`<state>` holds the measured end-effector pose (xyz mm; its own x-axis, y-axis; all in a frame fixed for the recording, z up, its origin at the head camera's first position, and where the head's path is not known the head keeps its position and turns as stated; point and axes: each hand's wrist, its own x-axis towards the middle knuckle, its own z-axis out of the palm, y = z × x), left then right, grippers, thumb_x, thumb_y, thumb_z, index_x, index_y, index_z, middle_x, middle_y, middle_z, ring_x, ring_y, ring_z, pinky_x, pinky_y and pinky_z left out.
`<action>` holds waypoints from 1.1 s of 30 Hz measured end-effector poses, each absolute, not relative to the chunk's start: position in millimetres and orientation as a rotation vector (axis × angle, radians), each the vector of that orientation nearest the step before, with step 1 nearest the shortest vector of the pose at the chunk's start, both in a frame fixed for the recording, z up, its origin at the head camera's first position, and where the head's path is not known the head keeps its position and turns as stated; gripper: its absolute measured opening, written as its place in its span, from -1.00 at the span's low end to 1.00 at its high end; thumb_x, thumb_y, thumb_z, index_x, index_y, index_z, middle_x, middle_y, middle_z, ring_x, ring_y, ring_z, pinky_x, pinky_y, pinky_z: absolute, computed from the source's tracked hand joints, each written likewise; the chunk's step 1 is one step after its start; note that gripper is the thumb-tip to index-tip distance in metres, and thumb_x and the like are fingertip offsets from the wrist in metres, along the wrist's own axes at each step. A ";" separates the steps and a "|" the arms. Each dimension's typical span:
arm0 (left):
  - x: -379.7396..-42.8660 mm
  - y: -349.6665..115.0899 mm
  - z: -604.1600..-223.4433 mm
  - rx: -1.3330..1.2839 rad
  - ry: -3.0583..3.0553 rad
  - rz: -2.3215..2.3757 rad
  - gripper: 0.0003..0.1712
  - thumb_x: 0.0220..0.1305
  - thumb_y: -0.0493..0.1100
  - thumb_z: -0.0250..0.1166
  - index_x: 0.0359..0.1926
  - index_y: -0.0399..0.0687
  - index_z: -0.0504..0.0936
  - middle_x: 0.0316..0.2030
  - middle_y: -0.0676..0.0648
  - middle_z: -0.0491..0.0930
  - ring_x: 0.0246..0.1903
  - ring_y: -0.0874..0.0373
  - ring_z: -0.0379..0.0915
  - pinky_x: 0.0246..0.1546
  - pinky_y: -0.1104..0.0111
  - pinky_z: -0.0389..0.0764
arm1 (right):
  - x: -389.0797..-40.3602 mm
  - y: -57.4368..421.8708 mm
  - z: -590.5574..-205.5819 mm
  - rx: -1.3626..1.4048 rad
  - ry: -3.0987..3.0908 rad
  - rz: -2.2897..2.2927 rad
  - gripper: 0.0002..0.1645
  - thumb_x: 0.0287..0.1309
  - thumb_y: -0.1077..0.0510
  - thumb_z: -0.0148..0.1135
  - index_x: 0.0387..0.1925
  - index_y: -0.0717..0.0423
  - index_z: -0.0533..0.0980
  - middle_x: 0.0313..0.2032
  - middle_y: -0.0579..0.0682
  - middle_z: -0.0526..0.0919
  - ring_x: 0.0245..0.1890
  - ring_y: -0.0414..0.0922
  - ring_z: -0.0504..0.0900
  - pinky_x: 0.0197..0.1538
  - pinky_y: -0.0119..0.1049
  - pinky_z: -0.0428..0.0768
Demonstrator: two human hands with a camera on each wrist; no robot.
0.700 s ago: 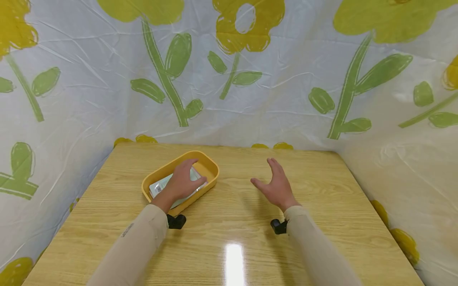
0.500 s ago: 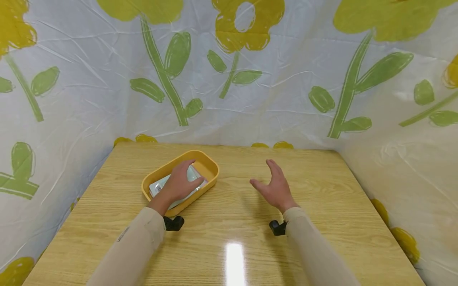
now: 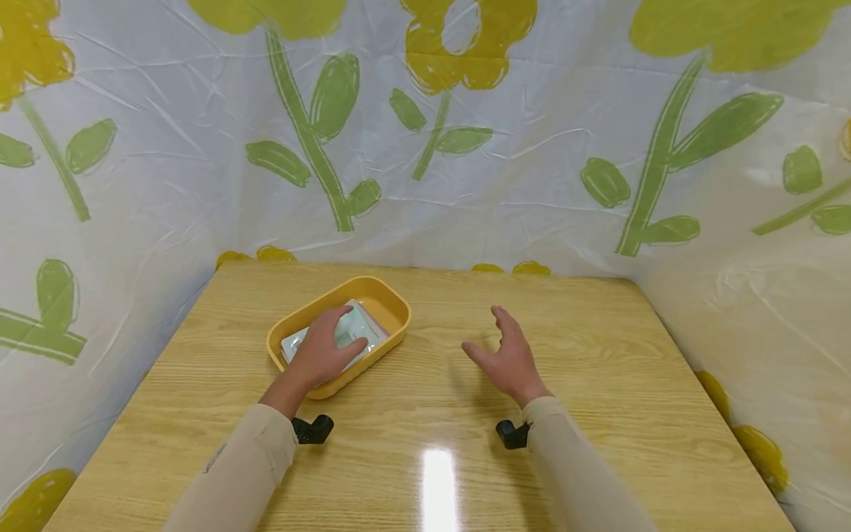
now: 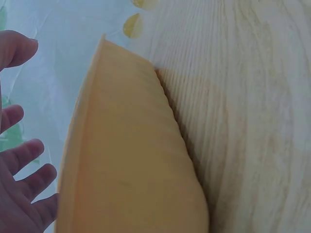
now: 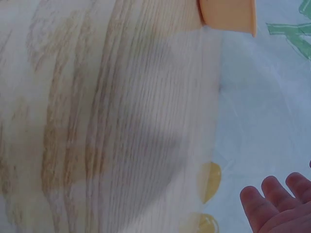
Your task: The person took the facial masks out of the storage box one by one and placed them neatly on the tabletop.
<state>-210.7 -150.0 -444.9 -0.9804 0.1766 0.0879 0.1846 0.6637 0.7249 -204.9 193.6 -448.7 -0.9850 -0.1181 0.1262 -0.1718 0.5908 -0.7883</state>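
**Flower cloth [image 3: 532, 185] round a wood table [image 3: 618, 355]**

The cloth stands along the table's back, left and right edges. A yellow tray [image 3: 384, 299] sits near the back left corner. The left hand [image 3: 322, 351] is over it, fingers spread, gripping nothing. The right hand [image 3: 513, 362], between tray and right edge, is loose too. A pale packet [image 3: 361, 325] lies in the tray, whose sides likely stop it sliding away.

High head view, 2 low wrist views, shared tray [image 3: 366, 362].
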 end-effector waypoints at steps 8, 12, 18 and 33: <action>-200.0 -155.4 -447.9 -0.240 -2.883 -1.333 -0.18 0.37 0.12 0.26 0.51 -0.06 0.20 0.45 -0.21 0.18 0.38 -0.22 0.16 0.27 -0.19 0.28 | -198.6 186.6 -452.3 0.263 -2.700 1.475 0.08 0.24 -0.15 0.35 0.56 0.12 0.00 0.50 0.16 0.07 0.44 0.16 0.14 0.35 0.15 0.30; -195.6 -157.8 -449.7 -0.255 -2.853 -1.331 -0.19 0.36 0.14 0.26 0.49 -0.10 0.24 0.41 -0.21 0.24 0.33 -0.21 0.24 0.24 -0.16 0.33 | -195.4 182.4 -455.0 0.301 -2.681 1.479 0.07 0.24 -0.11 0.36 0.55 0.18 0.01 0.50 0.19 0.07 0.44 0.18 0.16 0.35 0.16 0.30; -188.8 -161.9 -452.8 -0.263 -2.779 -1.304 -0.25 0.36 0.06 0.28 0.43 -0.19 0.31 0.34 -0.25 0.33 0.25 -0.22 0.32 0.19 -0.14 0.39 | -191.4 177.1 -457.6 0.320 -2.678 1.479 0.05 0.24 -0.08 0.37 0.54 0.20 0.03 0.49 0.19 0.10 0.42 0.18 0.19 0.34 0.17 0.31; -176.7 -174.0 -451.0 -0.209 -2.663 -1.374 -0.33 0.36 -0.03 0.29 0.36 -0.26 0.38 0.29 -0.25 0.38 0.20 -0.21 0.35 0.19 -0.07 0.40 | -186.5 167.1 -461.5 0.373 -2.670 1.481 0.05 0.23 -0.07 0.39 0.53 0.20 0.05 0.48 0.19 0.14 0.42 0.19 0.21 0.30 0.17 0.36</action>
<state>-176.7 -174.0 -451.0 -0.9809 0.0597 0.1849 0.1853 0.5738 0.7978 -186.5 167.1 -461.5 -0.9685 -0.1789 0.1734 -0.2418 0.5078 -0.8269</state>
